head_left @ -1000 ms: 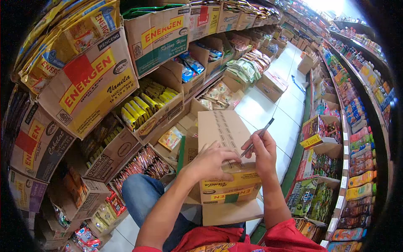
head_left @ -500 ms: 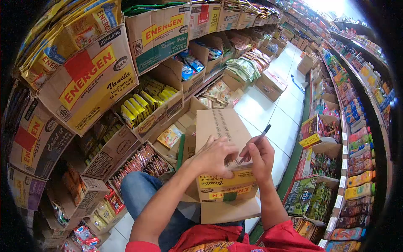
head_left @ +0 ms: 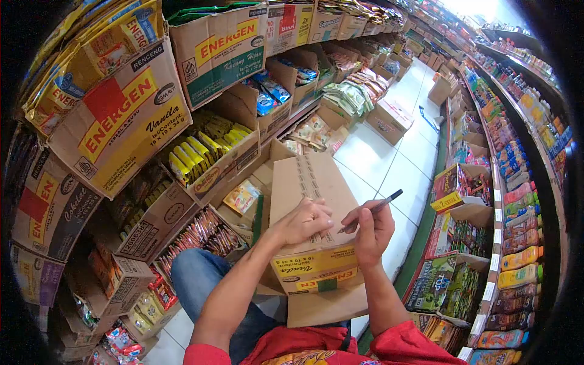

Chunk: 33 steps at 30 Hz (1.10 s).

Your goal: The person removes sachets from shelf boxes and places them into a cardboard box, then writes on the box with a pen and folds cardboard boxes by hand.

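Note:
A brown cardboard carton (head_left: 322, 182) stands in front of me, with a dashed printed strip along its top and a yellow "Vanila" label (head_left: 316, 265) on its near side. My left hand (head_left: 307, 220) rests on the carton's top with its fingers curled in; nothing shows in it. In my right hand (head_left: 372, 228), at the carton's right edge, is a slim black pen (head_left: 387, 201), held between thumb and fingers. Its tip points down-left at the top, close to the strip; whether it touches is unclear. A loose flap (head_left: 328, 307) sticks out at the carton's near bottom.
Shelves of Energen cartons (head_left: 115, 121) and sachet boxes rise on the left. An open box (head_left: 258, 176) with a packet inside sits beside the carton. Bottles and pouches (head_left: 517, 255) line the right shelf. Another box (head_left: 389, 118) stands on the tiled aisle (head_left: 398, 176).
My left hand's fingers have curled in, and its thumb has left the carton's near edge. My right hand's grip on the pen has shifted, its tip now lower left. The view has turned slightly.

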Each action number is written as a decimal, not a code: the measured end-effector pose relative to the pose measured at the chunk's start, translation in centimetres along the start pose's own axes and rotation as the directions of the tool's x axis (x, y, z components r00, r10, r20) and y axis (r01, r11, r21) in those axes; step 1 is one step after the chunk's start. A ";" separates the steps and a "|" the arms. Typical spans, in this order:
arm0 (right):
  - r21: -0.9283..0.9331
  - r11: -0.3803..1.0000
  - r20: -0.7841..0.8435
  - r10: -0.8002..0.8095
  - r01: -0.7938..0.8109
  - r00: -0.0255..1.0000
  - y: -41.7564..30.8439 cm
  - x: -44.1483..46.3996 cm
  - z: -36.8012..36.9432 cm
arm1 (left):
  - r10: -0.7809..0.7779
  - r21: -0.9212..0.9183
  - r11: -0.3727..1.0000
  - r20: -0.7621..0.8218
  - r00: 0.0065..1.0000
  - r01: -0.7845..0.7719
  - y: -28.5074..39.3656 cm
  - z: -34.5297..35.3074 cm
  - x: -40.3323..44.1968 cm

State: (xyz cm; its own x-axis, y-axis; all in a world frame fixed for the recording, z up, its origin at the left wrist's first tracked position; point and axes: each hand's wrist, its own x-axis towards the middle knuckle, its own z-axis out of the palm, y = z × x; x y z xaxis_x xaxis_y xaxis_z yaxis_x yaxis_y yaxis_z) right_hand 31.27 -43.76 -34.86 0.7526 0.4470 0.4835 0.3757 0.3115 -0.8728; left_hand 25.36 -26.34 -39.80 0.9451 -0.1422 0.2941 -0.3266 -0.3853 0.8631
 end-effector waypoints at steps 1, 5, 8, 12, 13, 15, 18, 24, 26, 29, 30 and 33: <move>-0.033 0.999 0.020 -0.006 0.006 1.000 -0.2 0.0 0.1 | 0.037 -0.029 0.999 -0.029 0.999 -0.038 0.0 0.0 0.1; -0.089 0.996 0.113 0.017 -0.007 0.993 -0.5 -0.1 -0.2 | -0.026 -0.045 0.999 -0.102 0.994 0.022 0.4 0.7 0.4; -0.058 0.989 0.364 -0.106 0.135 0.926 -0.1 -0.4 -0.6 | -0.044 -0.041 0.998 -0.122 0.992 0.039 0.6 0.7 0.7; -0.042 0.962 0.610 -0.188 0.268 0.770 0.9 -0.3 -1.6 | -0.024 -0.036 0.999 -0.167 0.986 0.018 0.2 1.1 0.9; -0.033 0.963 0.619 -0.190 0.267 0.762 0.9 -0.3 -1.4 | 0.000 -0.029 1.000 -0.192 0.981 -0.005 0.0 1.2 0.9; -0.046 0.961 0.616 -0.189 0.274 0.765 0.6 -0.4 -1.0 | -0.054 -0.071 0.997 -0.171 0.984 0.043 -0.3 1.2 1.0; -0.037 0.915 0.703 -0.261 0.402 0.661 0.2 0.2 -0.6 | -0.094 -0.142 0.987 -0.149 0.984 0.073 -0.4 1.4 1.1; -0.041 0.823 0.791 -0.319 0.566 0.521 0.3 0.2 -0.6 | -0.041 -0.113 0.993 -0.148 0.988 0.025 -0.4 1.2 1.1; -0.017 0.790 0.807 -0.351 0.613 0.475 0.1 0.4 -0.4 | -0.024 -0.088 0.996 -0.163 0.986 0.010 -0.4 1.3 1.0; 0.008 0.677 0.885 -0.348 0.736 0.310 -0.7 0.9 -0.3 | -0.099 -0.166 0.983 -0.125 0.987 0.077 -0.6 1.3 1.2; 0.005 0.681 0.884 -0.345 0.732 0.315 -0.8 0.9 -0.2 | -0.054 -0.148 0.988 -0.142 0.988 0.033 -0.6 1.3 1.2; -0.031 0.699 0.854 -0.353 0.714 0.382 0.1 0.5 -0.6 | -0.009 -0.132 0.991 -0.150 0.989 -0.011 -0.5 1.0 1.4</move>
State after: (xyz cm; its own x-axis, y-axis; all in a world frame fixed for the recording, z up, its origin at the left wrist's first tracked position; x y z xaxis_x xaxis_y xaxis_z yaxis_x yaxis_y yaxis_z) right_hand 32.00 -44.01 -34.75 -0.3065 0.7770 0.5499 0.8167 0.5114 -0.2673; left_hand 26.80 -27.27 -40.23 0.9387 -0.0005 0.3447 -0.3329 -0.2600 0.9064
